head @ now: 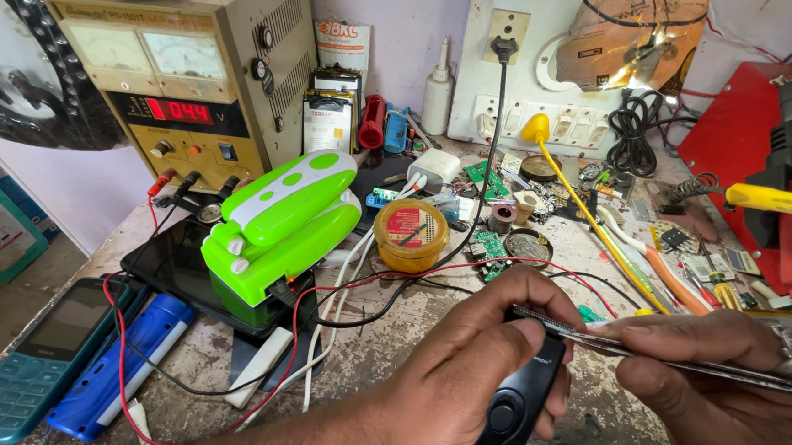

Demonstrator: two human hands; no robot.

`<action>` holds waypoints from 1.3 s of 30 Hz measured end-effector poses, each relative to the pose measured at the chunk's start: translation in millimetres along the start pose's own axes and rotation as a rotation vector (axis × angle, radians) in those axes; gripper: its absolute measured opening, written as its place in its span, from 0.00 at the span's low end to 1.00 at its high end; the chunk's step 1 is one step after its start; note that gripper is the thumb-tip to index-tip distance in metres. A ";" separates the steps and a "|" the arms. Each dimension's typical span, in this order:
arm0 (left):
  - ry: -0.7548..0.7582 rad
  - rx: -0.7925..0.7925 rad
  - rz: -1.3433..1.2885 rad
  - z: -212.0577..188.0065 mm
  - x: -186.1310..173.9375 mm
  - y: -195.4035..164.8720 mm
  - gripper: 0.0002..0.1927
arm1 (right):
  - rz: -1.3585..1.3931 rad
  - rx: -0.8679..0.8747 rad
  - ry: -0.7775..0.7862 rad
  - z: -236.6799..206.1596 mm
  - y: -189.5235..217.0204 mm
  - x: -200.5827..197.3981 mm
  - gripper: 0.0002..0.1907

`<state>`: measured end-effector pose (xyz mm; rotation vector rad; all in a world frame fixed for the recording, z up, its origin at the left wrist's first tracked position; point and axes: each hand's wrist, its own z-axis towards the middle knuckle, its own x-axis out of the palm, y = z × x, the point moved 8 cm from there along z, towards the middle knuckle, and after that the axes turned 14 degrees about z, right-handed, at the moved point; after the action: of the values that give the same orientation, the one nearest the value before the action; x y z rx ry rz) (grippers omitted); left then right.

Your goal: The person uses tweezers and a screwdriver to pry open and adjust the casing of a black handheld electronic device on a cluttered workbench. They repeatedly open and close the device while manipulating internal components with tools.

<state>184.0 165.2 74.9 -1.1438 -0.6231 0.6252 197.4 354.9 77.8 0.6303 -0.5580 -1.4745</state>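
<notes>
- Tweezers (663, 356) of thin dark metal are what the work turns on: they run from the middle of the bench's near edge out past the right edge of the view, and their tip lies against the top of a small black handheld device (518, 399).
- My left hand (460, 373) is wrapped around that black device, thumb pressed along its upper end beside the tweezer tip; the fingers are curled closed on it, not spread.
- My right hand (725, 389) pinches the tweezers between thumb and forefinger, a ring showing on one finger.
- I judge the step in hand to be probing or picking at the top end of the device with the tweezer tip. The contact point is mostly hidden under my left thumb, so I cannot tell whether anything is gripped in the tip.
- The next move would call for a steady left grip and a fine, light push from the right, since the tip is narrow and the casing looks smooth.
- The device is glossy black plastic, slim, with a rounded oval button low on its face.
- Just beyond the hands, towards the bench's left, a green and white gadget (281, 229) sits on a dark tablet, with red wire (122, 361) looping round it.
- A round yellow tin (411, 233) stands mid-bench.
- A teal keypad phone (34, 365) lies at the near left corner.
</notes>
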 end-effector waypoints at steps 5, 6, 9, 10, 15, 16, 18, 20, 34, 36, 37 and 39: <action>-0.023 -0.014 0.005 -1.4 -0.6 -0.3 0.15 | 0.051 0.013 0.017 0.1 0.0 1.6 0.07; -0.023 -0.017 0.006 -1.4 -0.8 0.1 0.15 | 0.059 0.017 0.014 -0.2 -0.6 1.4 0.07; -0.025 -0.020 0.014 -0.5 -1.1 0.8 0.15 | 0.064 0.047 -0.003 -0.3 -3.3 0.3 0.08; -0.027 -0.018 0.019 -0.5 -1.4 1.0 0.15 | 0.063 0.060 -0.010 -0.1 -4.7 0.0 0.08; -0.041 -0.007 0.036 -1.2 -2.1 0.6 0.15 | 0.036 0.077 -0.016 0.3 -7.3 -1.2 0.08; -0.042 -0.002 0.039 -1.8 -1.1 0.4 0.15 | 0.036 0.080 -0.014 -0.2 -7.6 -1.5 0.08; -0.043 0.003 0.045 -2.0 -0.5 0.3 0.15 | 0.028 0.096 -0.033 -1.5 -9.1 -3.8 0.08; -0.045 0.001 0.050 -2.5 -0.4 0.7 0.14 | 0.035 0.108 -0.048 -3.0 -10.5 -5.2 0.08; -0.065 0.026 0.062 -2.4 -2.5 -1.5 0.14 | -0.094 0.118 -0.003 4.9 -10.5 -5.0 0.03; -0.064 0.036 0.058 -2.2 -2.6 -1.8 0.14 | -0.173 0.151 -0.017 6.0 -11.4 -7.6 0.03; -0.064 0.039 0.054 -1.3 -2.0 -1.2 0.14 | -0.213 0.169 -0.024 6.5 -11.9 -9.0 0.03; -0.067 0.038 0.050 -1.0 -1.8 0.0 0.14 | -0.166 0.123 0.018 8.1 -7.7 -5.0 0.03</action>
<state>183.5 163.3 74.4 -1.1092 -0.6385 0.7181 186.1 359.6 78.6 0.8012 -0.5972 -1.5966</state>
